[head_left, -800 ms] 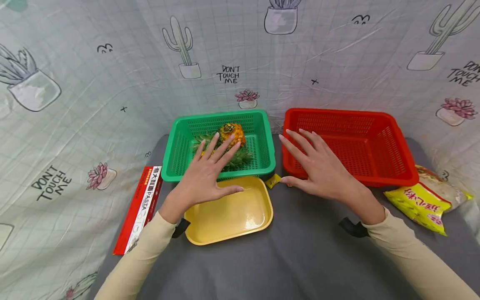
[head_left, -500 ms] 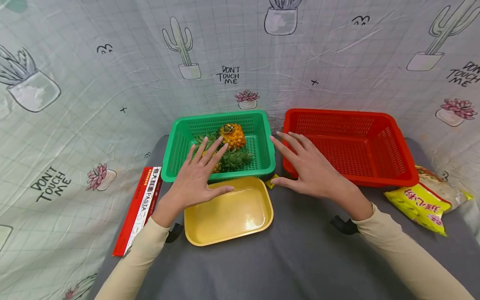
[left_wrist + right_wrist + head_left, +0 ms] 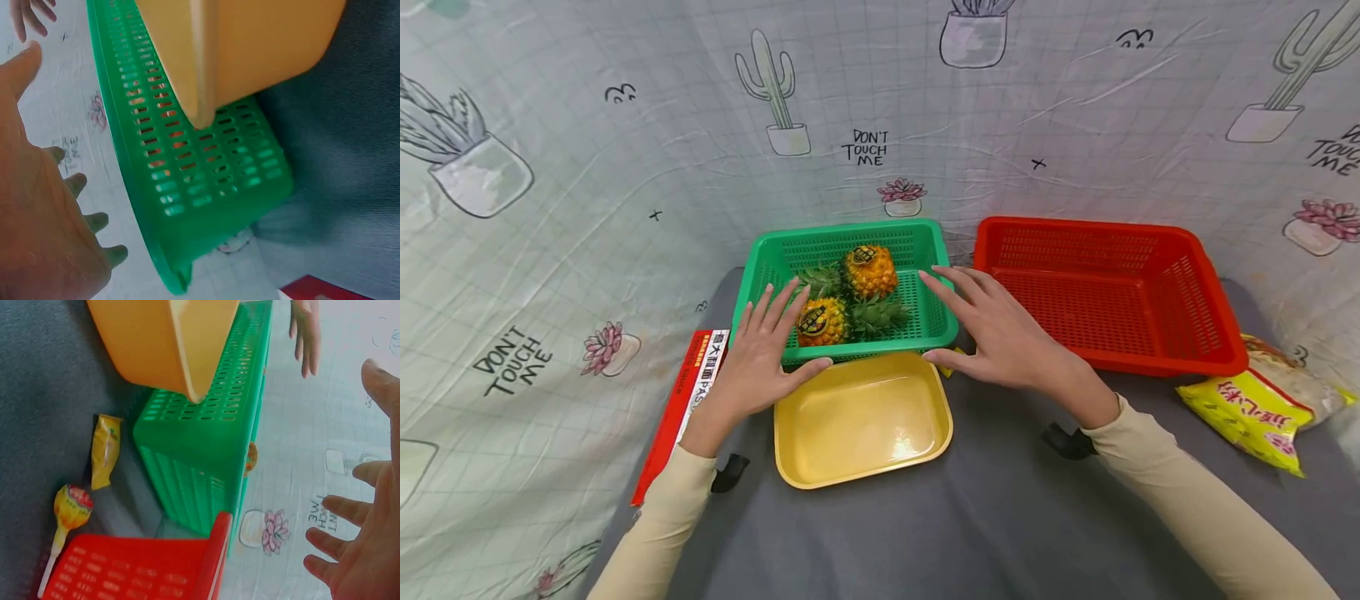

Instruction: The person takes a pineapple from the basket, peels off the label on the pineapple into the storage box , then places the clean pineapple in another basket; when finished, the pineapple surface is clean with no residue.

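Fingers spread and holding nothing, my left hand hovers over the near left corner of the green basket. My right hand, also spread with nothing held, is above the gap between that basket and the red basket. Two small pineapples lie in the green basket: one pineapple toward the back, another pineapple nearer, partly behind my left fingertips. A yellow tray stands in front of the green basket. In the right wrist view, a lollipop and a small yellow packet lie beside the baskets.
A red pasta box lies at the left, partly under my left forearm. To the right of the red basket are a yellow snack bag and a clear bag. A printed cloth wall closes off the back.
Both hands have drifted left, staying spread. The nearer pineapple, formerly covered by my left hand, now shows. The camera view has shifted slightly; baskets and tray keep their places.
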A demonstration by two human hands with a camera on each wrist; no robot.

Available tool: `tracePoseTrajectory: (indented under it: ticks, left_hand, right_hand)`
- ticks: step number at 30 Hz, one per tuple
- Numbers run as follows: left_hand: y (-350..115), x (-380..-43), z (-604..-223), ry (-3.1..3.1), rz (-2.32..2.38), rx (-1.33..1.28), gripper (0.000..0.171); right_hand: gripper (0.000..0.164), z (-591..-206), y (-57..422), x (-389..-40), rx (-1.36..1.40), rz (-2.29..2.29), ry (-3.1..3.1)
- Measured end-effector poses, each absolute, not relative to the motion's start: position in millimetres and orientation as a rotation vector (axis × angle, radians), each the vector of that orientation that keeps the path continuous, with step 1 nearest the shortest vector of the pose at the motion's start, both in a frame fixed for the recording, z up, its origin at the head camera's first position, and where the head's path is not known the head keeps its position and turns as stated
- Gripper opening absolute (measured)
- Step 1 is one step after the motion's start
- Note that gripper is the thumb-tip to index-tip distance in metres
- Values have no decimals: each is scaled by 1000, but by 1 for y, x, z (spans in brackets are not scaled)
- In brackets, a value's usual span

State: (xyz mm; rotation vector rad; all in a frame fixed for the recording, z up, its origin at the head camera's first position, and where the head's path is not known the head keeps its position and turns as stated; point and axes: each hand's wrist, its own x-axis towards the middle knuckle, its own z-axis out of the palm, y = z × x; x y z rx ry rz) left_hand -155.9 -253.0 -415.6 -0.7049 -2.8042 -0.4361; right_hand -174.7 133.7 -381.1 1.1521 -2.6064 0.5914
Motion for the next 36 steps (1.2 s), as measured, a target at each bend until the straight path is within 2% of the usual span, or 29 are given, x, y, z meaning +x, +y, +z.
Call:
tracePoseTrajectory:
  ticks: [10, 26, 36]
  left_hand:
    - [-278, -159, -432, -2812, -537, -493, 92]
    - [-304, -167, -445, -2907, -983, -251, 109]
    - [-303, -170, -455, -2732, -1202, -122, 111]
  right_hand:
    - [95, -382, 109, -185, 1178, 660, -2624]
    - [90, -400, 74, -192, 1249, 713, -2648]
    - [84, -401, 57, -204, 1266, 924, -2723]
